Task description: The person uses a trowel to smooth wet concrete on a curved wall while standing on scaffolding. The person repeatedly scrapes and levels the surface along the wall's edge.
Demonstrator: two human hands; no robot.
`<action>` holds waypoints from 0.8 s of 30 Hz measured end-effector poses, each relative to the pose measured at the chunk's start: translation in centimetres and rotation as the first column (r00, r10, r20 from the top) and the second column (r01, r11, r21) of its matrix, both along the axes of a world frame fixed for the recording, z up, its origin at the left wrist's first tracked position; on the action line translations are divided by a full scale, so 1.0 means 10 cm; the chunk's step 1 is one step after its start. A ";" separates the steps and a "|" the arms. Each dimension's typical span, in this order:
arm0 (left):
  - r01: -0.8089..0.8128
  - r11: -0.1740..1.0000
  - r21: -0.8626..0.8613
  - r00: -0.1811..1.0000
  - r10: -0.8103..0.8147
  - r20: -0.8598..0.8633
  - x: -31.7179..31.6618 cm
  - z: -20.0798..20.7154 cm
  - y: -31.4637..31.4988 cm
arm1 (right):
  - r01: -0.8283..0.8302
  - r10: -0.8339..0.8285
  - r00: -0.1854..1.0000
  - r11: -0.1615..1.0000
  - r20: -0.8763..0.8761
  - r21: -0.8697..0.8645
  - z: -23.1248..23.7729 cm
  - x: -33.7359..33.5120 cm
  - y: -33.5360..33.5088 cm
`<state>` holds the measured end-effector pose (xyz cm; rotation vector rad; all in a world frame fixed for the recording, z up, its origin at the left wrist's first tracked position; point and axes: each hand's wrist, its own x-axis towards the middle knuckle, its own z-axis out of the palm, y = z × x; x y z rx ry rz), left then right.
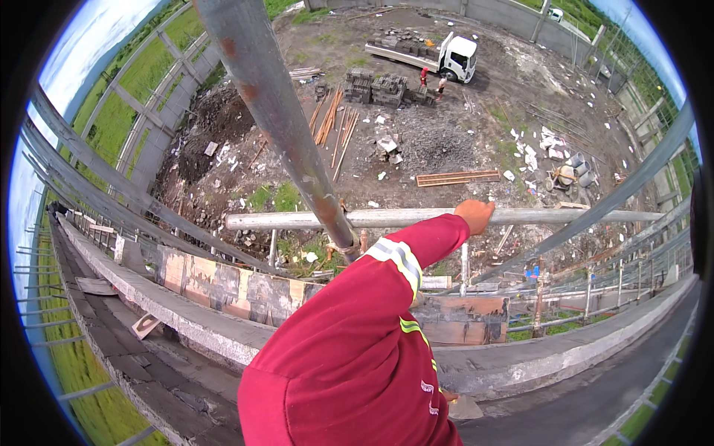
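My left arm, in a red sleeve with reflective bands, stretches forward over the wall. My left hand [476,215] is closed over a horizontal scaffold pipe [550,216]. Close to my body, mostly hidden behind the red jacket, my right hand [449,397] shows only in small part. Beside its fingers lies a flat grey blade, looking like a trowel [465,409], which it appears to hold. A thick rust-spotted upright pipe [286,111] meets the horizontal pipe left of my sleeve.
A concrete wall ledge [535,372] curves across below me, with worn formwork boards [223,286] beyond. Slanting scaffold pipes [595,208] flank both sides. Far below are a white truck [457,58], stacked blocks [372,88], a gravel heap [439,145], a mixer [564,175] and two people.
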<state>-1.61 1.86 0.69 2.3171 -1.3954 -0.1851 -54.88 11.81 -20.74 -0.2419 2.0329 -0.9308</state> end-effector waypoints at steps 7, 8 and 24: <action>-0.023 0.999 0.028 0.999 0.022 0.032 -0.01 -0.04 -0.02 | -0.002 0.003 0.999 0.999 0.047 -0.033 -0.09 -0.11 -0.07; -0.020 1.000 0.018 0.999 0.020 0.031 -0.01 -0.04 -0.02 | -0.001 0.002 0.999 0.999 0.053 -0.032 -0.09 -0.12 -0.07; -0.028 1.000 -0.012 0.999 0.029 0.020 -0.01 -0.05 -0.01 | -0.003 0.010 0.994 0.998 0.107 -0.066 -0.09 -0.17 -0.12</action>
